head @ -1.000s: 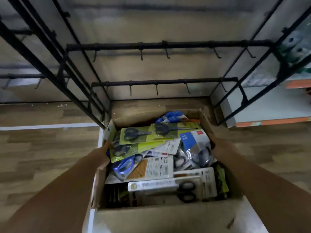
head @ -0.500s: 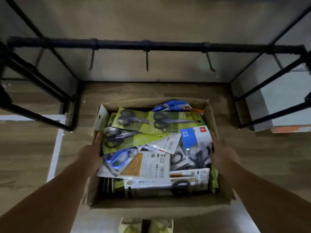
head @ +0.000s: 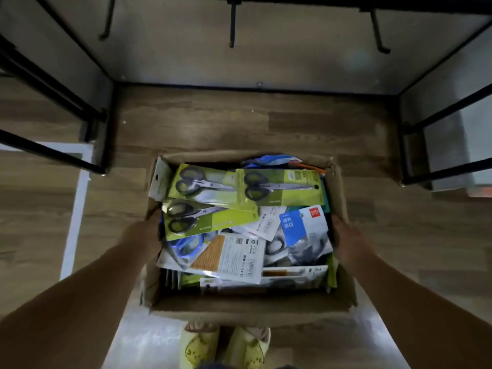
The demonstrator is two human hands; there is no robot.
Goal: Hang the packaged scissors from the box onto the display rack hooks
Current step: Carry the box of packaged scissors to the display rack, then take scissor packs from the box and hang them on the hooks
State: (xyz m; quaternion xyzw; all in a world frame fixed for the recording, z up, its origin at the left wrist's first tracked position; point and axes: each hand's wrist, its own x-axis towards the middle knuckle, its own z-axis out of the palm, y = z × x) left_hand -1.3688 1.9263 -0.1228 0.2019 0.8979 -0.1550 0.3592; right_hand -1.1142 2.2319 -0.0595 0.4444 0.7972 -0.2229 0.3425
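Note:
A brown cardboard box (head: 247, 311) is held over the wooden floor, full of packaged scissors. Green packs with black-handled scissors (head: 279, 187) lie on top at the far end, a blue and white pack (head: 303, 230) sits at the right, and a blue-handled pair (head: 187, 246) at the left. My left hand (head: 145, 235) grips the box's left wall and my right hand (head: 348, 241) grips its right wall. Black hooks (head: 232, 27) of the display rack hang from a bar at the top edge of the view.
Black rack frame bars run along the left (head: 50, 83) and the right (head: 442, 113). A grey back panel (head: 253, 57) stands behind the hooks. My feet in yellow slippers (head: 226, 347) show under the box. A white line (head: 76, 209) marks the floor at left.
My view has tipped further down and nearer the rack. The box sits lower in view, the upper bars have left the frame, and my feet now show. Both hands keep their hold.

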